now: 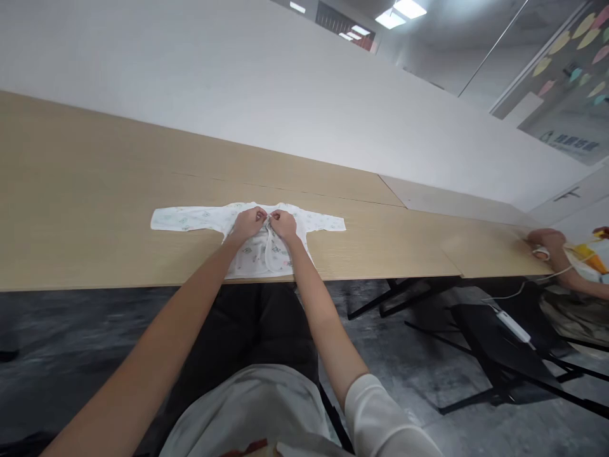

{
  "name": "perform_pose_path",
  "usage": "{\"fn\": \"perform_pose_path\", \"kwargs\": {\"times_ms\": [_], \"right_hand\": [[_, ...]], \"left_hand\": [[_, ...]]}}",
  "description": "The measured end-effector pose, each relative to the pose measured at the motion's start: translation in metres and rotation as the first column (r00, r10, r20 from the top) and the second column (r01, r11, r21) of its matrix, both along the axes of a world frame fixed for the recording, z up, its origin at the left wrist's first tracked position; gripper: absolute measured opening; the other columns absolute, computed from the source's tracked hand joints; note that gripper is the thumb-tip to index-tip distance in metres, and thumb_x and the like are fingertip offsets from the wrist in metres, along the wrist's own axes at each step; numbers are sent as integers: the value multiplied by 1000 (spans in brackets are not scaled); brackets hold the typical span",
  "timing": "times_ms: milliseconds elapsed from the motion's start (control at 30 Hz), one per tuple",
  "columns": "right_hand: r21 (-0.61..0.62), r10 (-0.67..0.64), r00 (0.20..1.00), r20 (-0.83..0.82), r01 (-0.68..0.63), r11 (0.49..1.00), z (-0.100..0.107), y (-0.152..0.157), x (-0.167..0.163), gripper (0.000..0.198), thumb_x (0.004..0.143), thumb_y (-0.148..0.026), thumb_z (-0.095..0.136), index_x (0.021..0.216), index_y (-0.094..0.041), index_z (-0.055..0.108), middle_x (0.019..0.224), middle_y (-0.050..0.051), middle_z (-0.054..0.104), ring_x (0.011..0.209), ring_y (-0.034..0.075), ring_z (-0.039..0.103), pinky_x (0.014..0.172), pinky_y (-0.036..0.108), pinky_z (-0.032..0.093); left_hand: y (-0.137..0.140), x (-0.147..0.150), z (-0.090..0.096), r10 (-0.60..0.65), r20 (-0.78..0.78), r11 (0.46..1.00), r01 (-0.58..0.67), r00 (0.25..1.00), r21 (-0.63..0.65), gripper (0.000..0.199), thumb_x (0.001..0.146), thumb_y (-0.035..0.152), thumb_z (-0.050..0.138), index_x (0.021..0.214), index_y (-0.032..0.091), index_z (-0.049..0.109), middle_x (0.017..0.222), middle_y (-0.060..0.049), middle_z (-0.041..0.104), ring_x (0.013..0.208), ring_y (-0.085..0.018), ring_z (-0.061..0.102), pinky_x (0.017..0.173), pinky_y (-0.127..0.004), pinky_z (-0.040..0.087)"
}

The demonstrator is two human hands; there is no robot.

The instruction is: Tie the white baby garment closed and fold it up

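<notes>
A small white baby shirt (246, 258) with a scattered print lies spread on the table, its sleeves stretched out to both sides. The front panels overlap, and a curved edge runs down the middle. My left hand (250, 223) is closed in a pinch at the upper middle of the shirt front. Close beside it, my right hand (283, 224) pinches the same area, the fingertips of both hands nearly meeting. Whether they grip a tie, a snap or just the cloth edge is too small to make out.
The long wooden table (380, 244) runs along a white wall (214, 82). At the far right another person's arm (566, 270) rests on the table near a yellow item (590, 257) and a cable. A black folding chair (504, 349) holds a white power strip (514, 327).
</notes>
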State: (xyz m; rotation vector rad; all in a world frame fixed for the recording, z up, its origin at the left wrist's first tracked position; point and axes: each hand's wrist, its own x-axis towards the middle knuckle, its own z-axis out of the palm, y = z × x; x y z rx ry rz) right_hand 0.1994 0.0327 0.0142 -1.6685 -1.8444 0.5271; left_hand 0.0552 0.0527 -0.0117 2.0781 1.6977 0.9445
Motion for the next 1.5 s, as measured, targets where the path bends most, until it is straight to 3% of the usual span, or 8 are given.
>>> {"fn": "perform_pose_path", "kwargs": {"times_ms": [233,367,700,1000,1200,1500], "right_hand": [[29,31,998,-61,-29,999,-2,0,2,20,85,-18,60,98,-19,75,93,2,75,89,17,67,82,24,49],[45,47,995,-93,-43,998,-1,0,2,23,91,-19,52,95,-19,75,93,2,75,88,15,66,82,23,48],[-32,-32,989,-146,28,999,-1,0,0,22,86,-25,58,95,-19,78,73,-2,73,71,12,66,71,19,48],[-26,-69,994,-82,67,997,-4,4,-1,20,87,-30,63,97,-20,76,86,1,75,79,15,68,76,21,50],[-10,-70,998,-11,70,998,-2,3,-4,18,89,-28,62,98,-21,75,88,1,73,84,16,67,77,23,50],[-7,-75,997,-11,75,997,-3,3,-4,19,88,-26,60,97,-21,76,90,1,74,85,16,68,79,23,51]], "left_hand": [[0,0,-1,5,-18,1000,-5,1000,-2,30,87,22,47,106,17,69,107,-11,74,99,-26,66,91,-34,47],[-1,0,-1,-17,36,1000,16,999,23,29,86,22,46,104,19,68,105,-9,74,98,-23,65,90,-32,48],[-2,-1,-1,-55,62,997,51,997,65,26,87,27,45,100,20,66,103,-10,73,93,-23,65,89,-33,49],[-3,1,2,-101,185,994,91,978,65,30,86,30,46,97,16,70,103,-11,74,94,-23,66,90,-32,50],[-7,0,5,-117,289,993,103,950,62,30,82,38,57,92,16,74,97,-9,76,92,-22,68,88,-30,52],[-6,0,5,-37,158,998,28,987,60,27,83,29,52,92,16,73,96,-12,75,90,-23,67,87,-32,52]]}}
